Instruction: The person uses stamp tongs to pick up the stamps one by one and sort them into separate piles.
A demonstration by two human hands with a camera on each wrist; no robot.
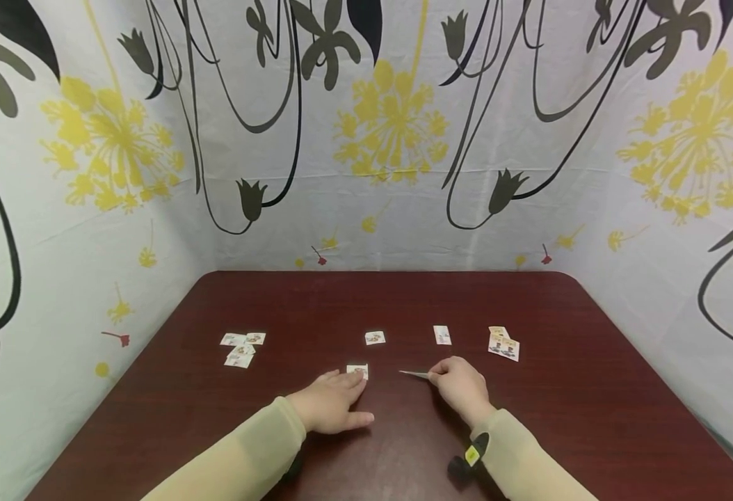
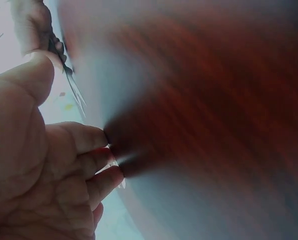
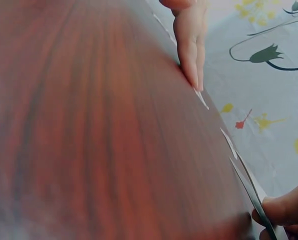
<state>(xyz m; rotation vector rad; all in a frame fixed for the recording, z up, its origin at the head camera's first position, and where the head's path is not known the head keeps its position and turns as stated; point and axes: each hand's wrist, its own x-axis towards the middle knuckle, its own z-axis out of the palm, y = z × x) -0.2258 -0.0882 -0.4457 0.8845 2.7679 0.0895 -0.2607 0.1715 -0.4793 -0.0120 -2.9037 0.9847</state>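
My left hand (image 1: 335, 402) lies with straight fingers on a small printed paper card (image 1: 357, 370), fingertips covering its lower part. In the left wrist view the fingers (image 2: 100, 187) touch the tabletop at the card's edge. To the right, my right hand (image 1: 460, 388) pinches a pair of metal tweezers (image 1: 414, 374) between thumb and fingers. Their tips point left toward the left hand. The right wrist view shows the two prongs of the tweezers (image 3: 249, 186) slightly apart, with nothing visible between them. Another card (image 1: 375, 338) lies beyond the hands.
At the left of the dark red table (image 1: 316, 299) lies a group of several cards (image 1: 240, 353). A single card (image 1: 442, 335) sits at the right, beside another cluster of cards (image 1: 504, 346). A patterned cloth (image 1: 398, 236) surrounds the table's back and sides.
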